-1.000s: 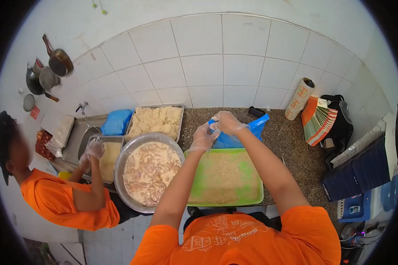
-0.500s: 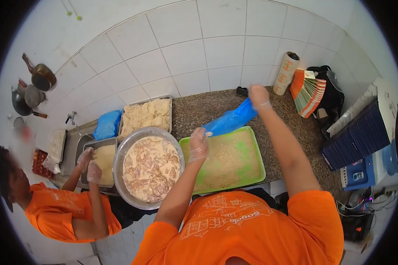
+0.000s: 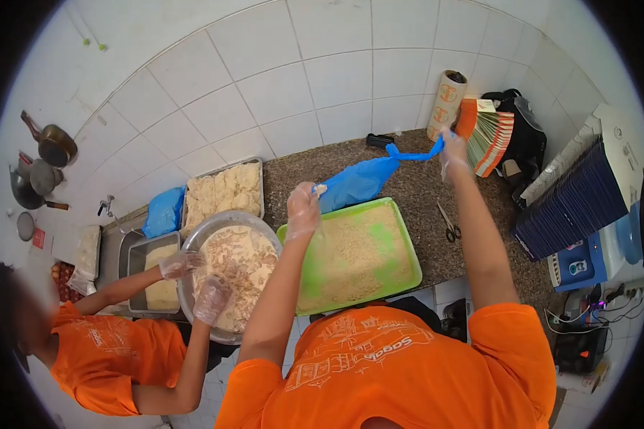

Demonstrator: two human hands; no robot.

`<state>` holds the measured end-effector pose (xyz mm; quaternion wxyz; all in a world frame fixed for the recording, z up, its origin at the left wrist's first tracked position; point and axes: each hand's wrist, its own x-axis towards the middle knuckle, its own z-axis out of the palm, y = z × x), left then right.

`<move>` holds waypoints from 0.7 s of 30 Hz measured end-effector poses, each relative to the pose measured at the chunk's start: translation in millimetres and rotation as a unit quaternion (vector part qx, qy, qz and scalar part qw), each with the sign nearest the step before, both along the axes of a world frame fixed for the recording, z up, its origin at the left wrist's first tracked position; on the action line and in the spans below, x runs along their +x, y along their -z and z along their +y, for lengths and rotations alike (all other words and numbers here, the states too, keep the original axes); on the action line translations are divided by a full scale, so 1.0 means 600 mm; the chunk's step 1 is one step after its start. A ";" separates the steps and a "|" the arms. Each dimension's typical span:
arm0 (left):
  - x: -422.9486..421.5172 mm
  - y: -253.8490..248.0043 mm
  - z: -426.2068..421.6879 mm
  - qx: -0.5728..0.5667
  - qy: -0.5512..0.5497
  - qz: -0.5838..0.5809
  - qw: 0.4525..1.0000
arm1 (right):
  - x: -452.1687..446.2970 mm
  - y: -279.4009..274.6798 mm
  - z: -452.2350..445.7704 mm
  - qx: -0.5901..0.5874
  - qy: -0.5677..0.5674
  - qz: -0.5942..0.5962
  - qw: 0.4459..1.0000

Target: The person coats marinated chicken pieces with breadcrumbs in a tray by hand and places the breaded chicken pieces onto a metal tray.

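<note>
Bag (image 3: 358, 183) spans twelve o'clock, just beyond the green tray (image 3: 407, 239); my left hand (image 3: 303, 209) is closed on its nine-o'clock end, my right hand (image 3: 454, 155) on its twisted two-o'clock end, and even tension should spare the plastic.

Speckled brown counter (image 3: 315, 161) with green tray (image 3: 383, 249), metal bowl (image 3: 187, 287), scissors (image 3: 449, 224), metal tray (image 3: 262, 191), roll (image 3: 446, 107)

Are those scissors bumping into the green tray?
Apart. The head view shows a strip of speckled counter between the scissors and the right edge of the green tray.
</note>
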<state>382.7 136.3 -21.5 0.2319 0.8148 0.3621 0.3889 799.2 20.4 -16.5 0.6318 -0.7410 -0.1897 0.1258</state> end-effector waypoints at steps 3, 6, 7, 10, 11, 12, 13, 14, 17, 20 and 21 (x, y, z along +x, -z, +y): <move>0.025 -0.038 0.006 -0.028 0.030 0.150 0.988 | -0.077 0.027 -0.044 0.065 -0.074 0.202 0.974; 0.062 -0.116 -0.049 0.004 -0.075 0.333 0.940 | -0.151 -0.039 -0.047 0.133 -0.157 0.249 0.946; 0.081 -0.134 -0.067 0.082 -0.079 0.305 0.945 | -0.180 -0.080 -0.039 0.132 -0.179 0.194 0.956; 0.144 -0.173 -0.077 0.173 -0.036 0.263 0.949 | -0.228 -0.237 -0.035 0.057 -0.285 0.020 0.957; 0.175 -0.182 -0.073 0.177 -0.007 0.239 0.955 | -0.222 -0.239 -0.009 0.070 -0.294 -0.164 0.939; 0.205 -0.188 -0.058 0.180 0.005 0.241 0.954 | -0.217 -0.239 0.010 0.074 -0.293 -0.344 0.889; 0.231 -0.193 -0.033 0.064 0.028 0.267 0.961 | -0.226 -0.255 0.014 0.071 -0.285 -0.342 0.893; 0.251 -0.196 -0.014 -0.050 0.047 0.288 0.955 | -0.234 -0.282 0.017 0.114 -0.353 -0.116 0.921; 0.282 -0.185 0.019 -0.007 -0.012 0.236 0.972 | -0.213 -0.271 0.005 0.200 -0.400 0.050 0.893; 0.259 -0.210 0.024 -0.004 0.044 0.114 0.993 | -0.186 -0.228 -0.056 0.223 -0.381 0.048 0.896; 0.254 -0.225 0.026 -0.003 0.040 0.115 0.993 | -0.171 -0.214 -0.083 0.200 -0.366 0.106 0.903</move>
